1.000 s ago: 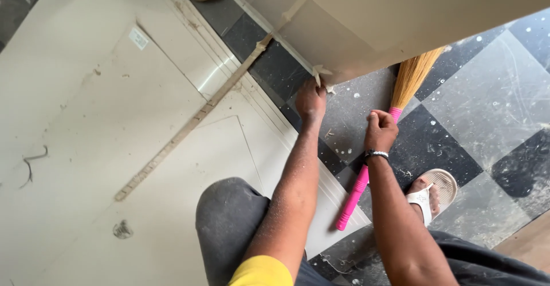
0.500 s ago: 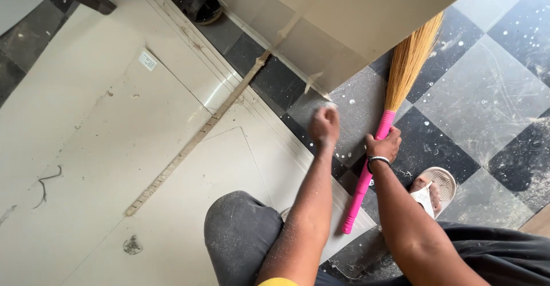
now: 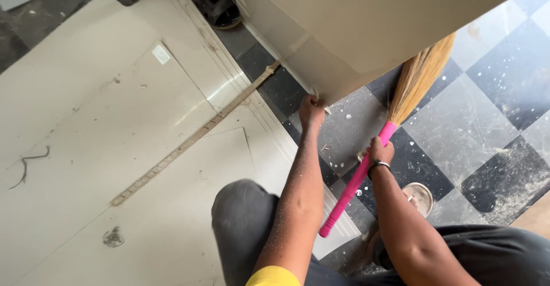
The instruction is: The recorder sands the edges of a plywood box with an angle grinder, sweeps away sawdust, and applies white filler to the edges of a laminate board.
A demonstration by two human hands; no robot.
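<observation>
L hand (image 3: 311, 111): fingers curled shut, gripping the lower edge of the large beige flat panel (image 3: 366, 28) at its bottom corner. Knuckles up, thumb not visible. Something small and pale sticks out by the fingertips; can't tell what.

R hand (image 3: 380, 150): closed around the pink plastic handle of the straw-bristle broom (image 3: 366, 171), grip approx. where handle nears the bristle bundle. Dark band on the wrist. Broom lies slanted: handle end low, near my knee; bristles (image 3: 418, 79) fan up-right and pass under the panel's edge.

Edges/room:
- Beige panel tilts over the black-and-white checkered tile floor (image 3: 487, 108); its lower edge runs diag. from upper centre to upper R, and my L hand sits at its lowest visible corner.
- Off-white flat board w/ grooved border (image 3: 114, 120) lies on the floor, L of both hands. Its grooved edge runs just beside my L forearm.
- Long thin wooden strip (image 3: 195, 137) lies diag. across that board, upper end near the panel's corner, apart from L hand.
- Open tile floor to the R of the broom, dusty, speckled w/ pale spots.
- My knee in dark grey trousers (image 3: 240, 223) is at the board's near edge. Sandalled foot (image 3: 419, 197) just R of the broom handle, below R wrist.
- Dark footwear (image 3: 215, 2) at top, well apart.
</observation>
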